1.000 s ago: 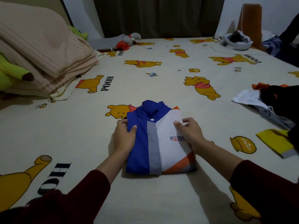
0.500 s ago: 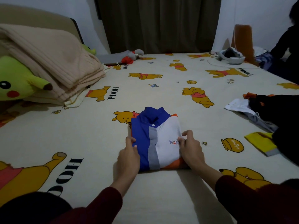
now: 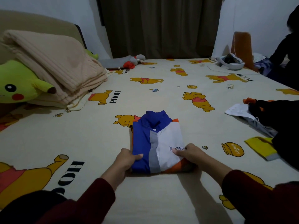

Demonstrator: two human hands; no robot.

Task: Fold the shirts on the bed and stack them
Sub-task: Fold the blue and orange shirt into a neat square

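Observation:
A folded shirt, blue on the left, white on the right with a grey placket and an orange corner, lies on the bed in front of me, collar pointing away. My left hand grips its near left edge, thumb on top of the blue panel. My right hand grips the near right edge, thumb on the white panel by the printed logo. A heap of unfolded clothes, dark, white and grey, lies at the right with a yellow garment beside it.
The bed sheet is cream with cartoon bear prints. A folded beige blanket and a yellow plush toy sit at the left. A white headset and a person in dark clothes are at the far right.
Both hands slid from the middle of the shirt down to its near corners and now grip the edges. The camera view tilted up, showing more of the wall and curtain.

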